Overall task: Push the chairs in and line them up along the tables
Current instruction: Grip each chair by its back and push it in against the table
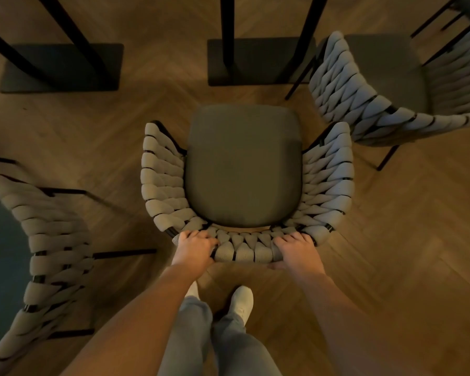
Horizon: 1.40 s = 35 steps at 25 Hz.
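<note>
I look straight down on a middle chair [243, 169] with a dark grey seat cushion and a curved back woven from thick grey rope. My left hand [194, 248] grips the top of the back on its left side, fingers curled over the weave. My right hand [296, 252] grips the same back rim on its right side. The seat's front edge points toward two dark table bases, the left base [63, 67] and the middle base [258, 61], which stand a short way beyond it.
A second woven chair [377, 88] stands angled at the upper right, close to the middle chair's right arm. A third woven chair [46, 253] sits at the lower left. The floor [391, 226] is herringbone wood. My legs and white shoes [240, 302] are just behind the chair.
</note>
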Available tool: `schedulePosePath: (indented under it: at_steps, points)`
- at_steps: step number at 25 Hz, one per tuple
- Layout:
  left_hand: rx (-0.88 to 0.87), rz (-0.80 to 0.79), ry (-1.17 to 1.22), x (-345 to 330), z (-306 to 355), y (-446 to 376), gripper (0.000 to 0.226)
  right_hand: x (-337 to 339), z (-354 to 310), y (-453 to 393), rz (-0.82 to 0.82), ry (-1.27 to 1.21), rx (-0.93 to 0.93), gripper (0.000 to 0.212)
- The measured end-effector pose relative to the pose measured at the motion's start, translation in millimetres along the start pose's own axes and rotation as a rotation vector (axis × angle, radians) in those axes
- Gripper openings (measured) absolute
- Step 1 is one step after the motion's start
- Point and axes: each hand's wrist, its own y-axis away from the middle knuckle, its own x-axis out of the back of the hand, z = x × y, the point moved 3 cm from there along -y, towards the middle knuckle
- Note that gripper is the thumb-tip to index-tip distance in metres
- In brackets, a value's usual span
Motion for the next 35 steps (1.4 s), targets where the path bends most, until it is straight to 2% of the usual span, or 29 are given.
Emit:
schedulePosePath:
  at_steps: [17, 27, 35]
  points:
    - [0.002, 0.054, 0.087, 102.4, -39.2, -118.7, 0.052, 114.3, 41.4, -135.4, -0.049, -0.002, 0.057, 0.08]
    - [0.054, 0.024, 0.072, 158.1, -52.0, -188.8, 0.048, 177.3, 69.4, -214.9, 0.017, 0.012, 0.104, 0.081]
    - [0.056, 0.009, 0.051, 181.8, -50.8, -223.6, 0.05, 200.2, 85.8, -242.1, 0.058, 0.009, 0.077, 0.081]
